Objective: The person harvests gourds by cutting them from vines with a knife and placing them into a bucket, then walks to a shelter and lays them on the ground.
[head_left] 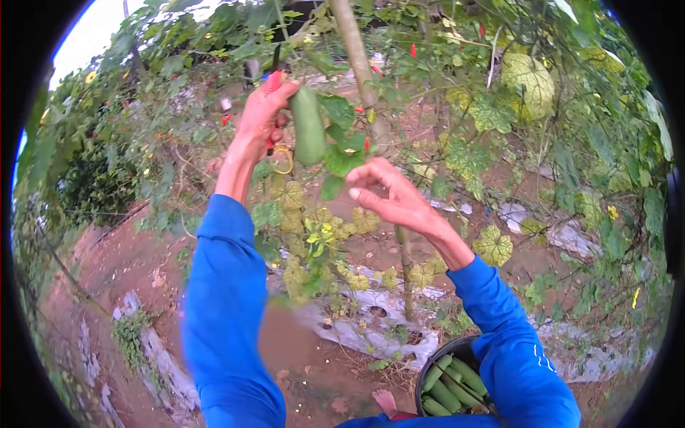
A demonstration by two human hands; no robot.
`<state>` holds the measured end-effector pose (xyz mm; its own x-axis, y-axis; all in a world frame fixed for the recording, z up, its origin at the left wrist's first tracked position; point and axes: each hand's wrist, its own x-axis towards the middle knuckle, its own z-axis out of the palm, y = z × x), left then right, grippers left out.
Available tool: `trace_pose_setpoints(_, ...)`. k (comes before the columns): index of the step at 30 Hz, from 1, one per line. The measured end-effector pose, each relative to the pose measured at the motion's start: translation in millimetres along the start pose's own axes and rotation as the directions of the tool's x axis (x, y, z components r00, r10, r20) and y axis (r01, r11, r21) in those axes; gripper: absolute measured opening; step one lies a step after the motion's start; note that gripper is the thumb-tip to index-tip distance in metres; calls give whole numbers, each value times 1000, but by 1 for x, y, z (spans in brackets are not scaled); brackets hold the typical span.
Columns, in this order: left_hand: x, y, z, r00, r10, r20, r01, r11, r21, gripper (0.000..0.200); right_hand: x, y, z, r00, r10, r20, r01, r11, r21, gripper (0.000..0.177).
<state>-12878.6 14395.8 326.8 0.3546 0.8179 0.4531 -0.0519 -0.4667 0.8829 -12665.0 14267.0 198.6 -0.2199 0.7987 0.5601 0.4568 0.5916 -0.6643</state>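
Two hands reach up among vines, a black bucket (427, 371) at lower right: the right hand (389, 192), centre, loosely curled and empty, just below-right of the hanging green gourd (308, 127); the left hand (258, 114), upper centre, touching it, gripping red-handled clippers (274, 80).

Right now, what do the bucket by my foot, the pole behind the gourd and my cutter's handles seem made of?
Bucket: dark, smooth rim, likely black plastic. Pole: round, tan-green, matte, probably bamboo or a bare wooden stake. Cutter in your left hand: handles bright red and smooth, probably plastic or plastic-coated; blades hidden.
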Motion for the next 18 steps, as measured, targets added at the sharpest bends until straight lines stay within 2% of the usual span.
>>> trace_pose_setpoints(1,-8,10,4,1000,7,-2,-7,1000,-6,34,19,-12,2,999,-38,33,37,999,29,46)
trace_pose_setpoints(3,-28,30,14,999,40,-17,-40,999,26,27,47,-36,4,976,126,-180,-109,989,102,61)
trace_pose_setpoints(4,-34,38,14,999,52,0,-52,996,70,27,57,-41,7,981,108,-161,-90,989,115,61)
trace_pose_setpoints(6,-45,53,16,996,85,20,-86,988,128,28,72,-49,10,985,118,-122,-52,892,449,72)
trace_pose_setpoints(7,-48,59,14,996,84,14,-85,987,136,28,77,-54,13,996,42,-74,-2,880,475,66)
trace_pose_setpoints(8,-50,65,14,987,159,17,-156,938,308,31,77,-58,17,996,40,-74,0,878,479,66)
trace_pose_setpoints(9,-52,69,13,972,231,36,-221,854,470,36,76,-63,20,1000,20,22,-29,826,563,60)
trace_pose_setpoints(10,-53,71,10,972,232,39,-223,850,477,36,75,-67,22,993,-13,114,-63,767,639,54)
trace_pose_setpoints(12,-51,84,-2,923,372,94,-327,635,700,39,76,-70,24,995,-64,79,-4,756,655,51)
trace_pose_setpoints(14,-60,97,-8,886,454,93,-373,580,725,32,73,-75,23,994,-77,81,1,734,679,49)
trace_pose_setpoints(16,-64,108,-15,897,430,104,-276,361,891,25,68,-79,24,994,-79,78,3,725,689,49)
trace_pose_setpoints(17,-63,113,-16,886,453,101,-278,344,897,25,68,-81,23,995,-46,87,-28,712,701,48)
trace_pose_setpoints(18,-63,113,-16,870,461,171,-302,225,927,22,68,-81,22,994,-63,91,-19,710,704,48)
